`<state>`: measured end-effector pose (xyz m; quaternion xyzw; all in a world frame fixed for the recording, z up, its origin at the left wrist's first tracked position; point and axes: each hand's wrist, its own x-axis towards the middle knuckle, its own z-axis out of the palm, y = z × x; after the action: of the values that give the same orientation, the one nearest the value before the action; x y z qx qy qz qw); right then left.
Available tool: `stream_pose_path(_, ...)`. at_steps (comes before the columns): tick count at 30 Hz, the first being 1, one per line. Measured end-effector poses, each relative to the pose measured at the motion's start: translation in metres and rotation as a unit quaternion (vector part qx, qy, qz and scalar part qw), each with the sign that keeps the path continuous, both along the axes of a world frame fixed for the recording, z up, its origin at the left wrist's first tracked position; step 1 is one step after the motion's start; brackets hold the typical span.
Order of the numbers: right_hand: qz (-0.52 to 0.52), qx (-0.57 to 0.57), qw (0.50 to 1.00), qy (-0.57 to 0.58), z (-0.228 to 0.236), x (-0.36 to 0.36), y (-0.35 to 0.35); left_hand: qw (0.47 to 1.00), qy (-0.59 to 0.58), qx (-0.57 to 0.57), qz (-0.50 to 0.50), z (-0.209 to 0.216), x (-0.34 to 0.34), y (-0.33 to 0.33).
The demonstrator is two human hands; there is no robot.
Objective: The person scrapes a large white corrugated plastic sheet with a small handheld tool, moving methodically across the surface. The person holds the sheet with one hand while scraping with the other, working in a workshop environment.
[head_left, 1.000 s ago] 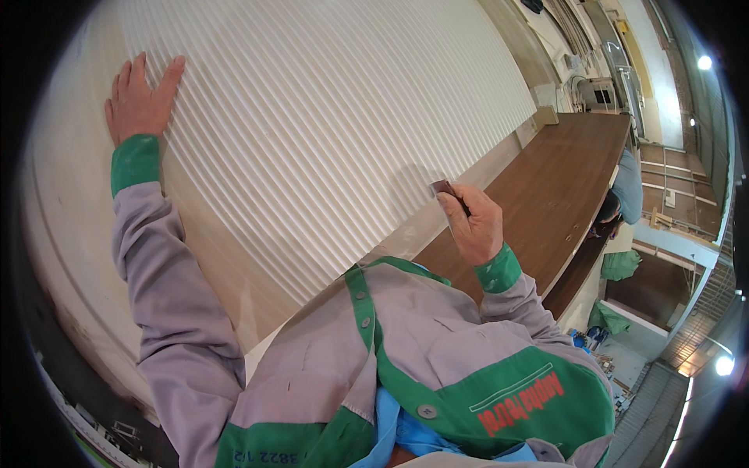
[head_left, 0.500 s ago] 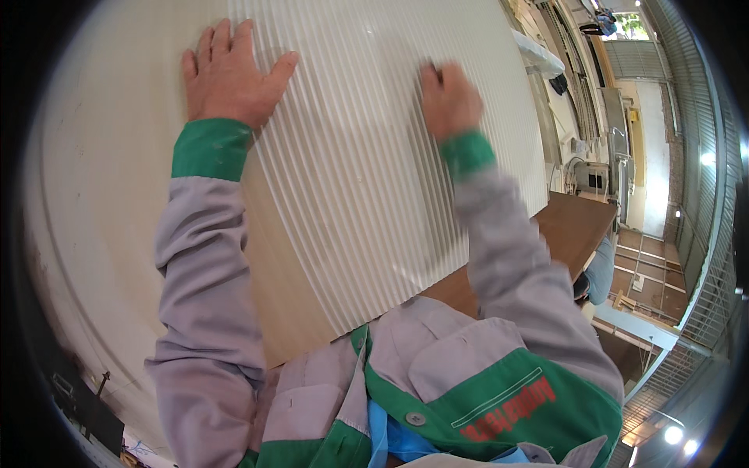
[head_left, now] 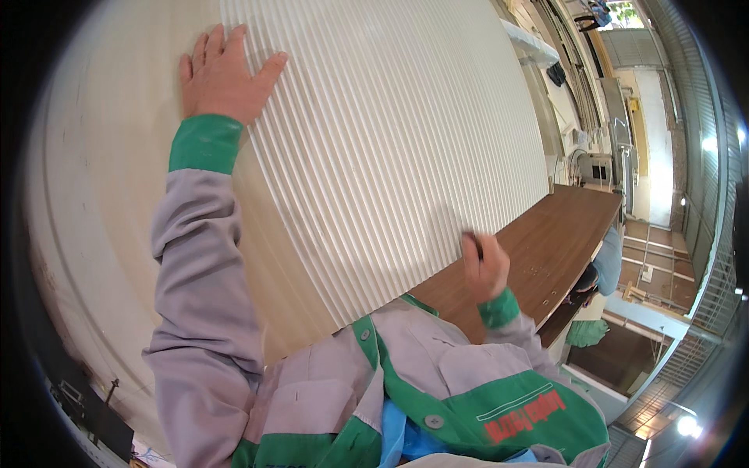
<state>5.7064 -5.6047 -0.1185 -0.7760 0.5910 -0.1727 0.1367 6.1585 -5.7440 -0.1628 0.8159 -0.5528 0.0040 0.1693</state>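
Observation:
A large pale panel lies in front of me, smooth on its left and covered with a field of narrow parallel ridges on its right. My left hand rests flat with fingers spread, where the smooth part meets the ridges. Close to the panel's near right edge, my right hand is closed around a small dark piece; only its tip shows, so its kind is unclear. I cannot tell whether that piece touches the ridges.
Under the panel, a brown board surface sticks out at the right. Beyond it a person's blue-clad part shows next to the board. A plastic-wrapped bundle lies past the far right edge. A green cloth hangs low at the right.
My right hand has come down along the ridges, from the far part toward my body and slightly right, still gripping the dark piece. My left hand has stayed almost in place.

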Motion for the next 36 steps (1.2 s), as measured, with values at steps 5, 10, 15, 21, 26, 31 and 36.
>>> stream_pose_path(5,0.021,-0.038,0.999,0.030,-0.007,0.022,-0.041,1.000,0.003,0.003,0.005,0.007,-0.003,-0.001)
stream_pose_path(10,0.025,-0.114,0.984,0.137,-0.025,0.175,-0.272,1.000,0.020,-0.014,-0.001,0.006,-0.004,-0.003)
stream_pose_path(15,0.048,-0.086,0.989,0.110,-0.015,0.274,-0.412,0.999,-0.009,-0.045,-0.004,0.003,-0.003,-0.001)
stream_pose_path(21,0.061,-0.142,0.983,0.102,-0.022,0.173,-0.273,0.999,-0.047,-0.005,0.004,-0.003,0.000,-0.003)
stream_pose_path(26,0.049,-0.098,0.994,0.022,-0.019,0.028,-0.060,0.997,-0.074,-0.002,0.003,-0.014,0.011,-0.011)
stream_pose_path(31,0.002,-0.021,0.999,0.038,-0.010,-0.049,0.061,0.997,-0.080,-0.012,-0.001,-0.021,0.018,-0.016)
stream_pose_path(36,-0.046,-0.020,0.998,-0.040,-0.006,-0.044,0.071,0.995,-0.095,0.009,-0.009,-0.025,0.024,-0.021)
